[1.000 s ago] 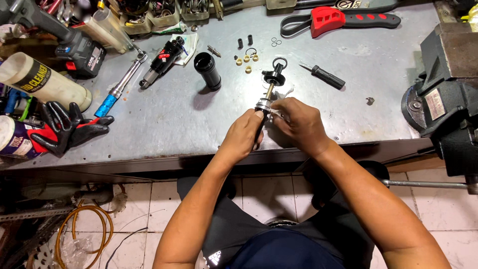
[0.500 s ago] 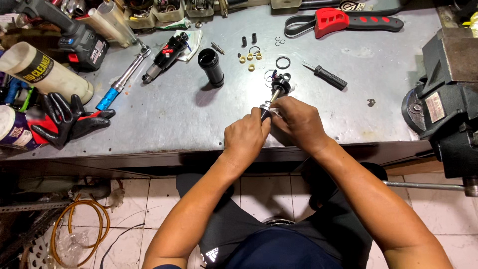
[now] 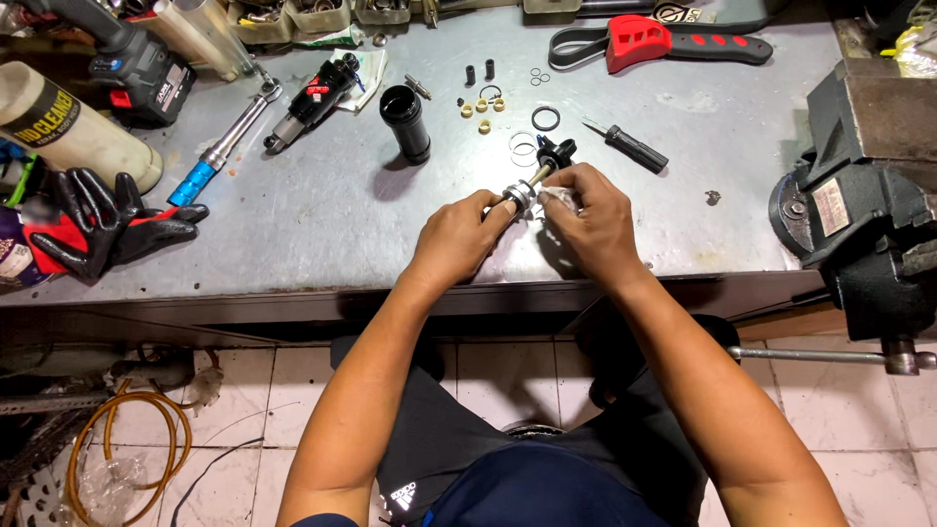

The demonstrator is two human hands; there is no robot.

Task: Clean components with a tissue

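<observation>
My left hand (image 3: 457, 234) pinches the silver piston end of a slim shock shaft (image 3: 536, 178) that ends in a black eyelet pointing away from me. My right hand (image 3: 591, 220) presses a small white rag (image 3: 558, 199) against the same piston. Both hands hover just above the grey metal workbench (image 3: 351, 210), near its front edge. Just beyond the shaft lie loose rings (image 3: 525, 144) and a black O-ring (image 3: 546, 118). A black cylinder sleeve (image 3: 406, 122) stands up left of the hands.
A black vise (image 3: 869, 210) is clamped at the bench's right end. A small black screwdriver (image 3: 630, 147), brass bushings (image 3: 480, 105), a black shock body (image 3: 314, 101), a blue-handled wrench (image 3: 223, 147), black-and-red gloves (image 3: 102, 224), a cleaner bottle (image 3: 73, 127) and a red strap wrench (image 3: 654, 41) lie around.
My hands and the shaft have drifted slightly toward the bench's back. The right hand has kept rubbing the rag on the piston; the view has tilted a little.
</observation>
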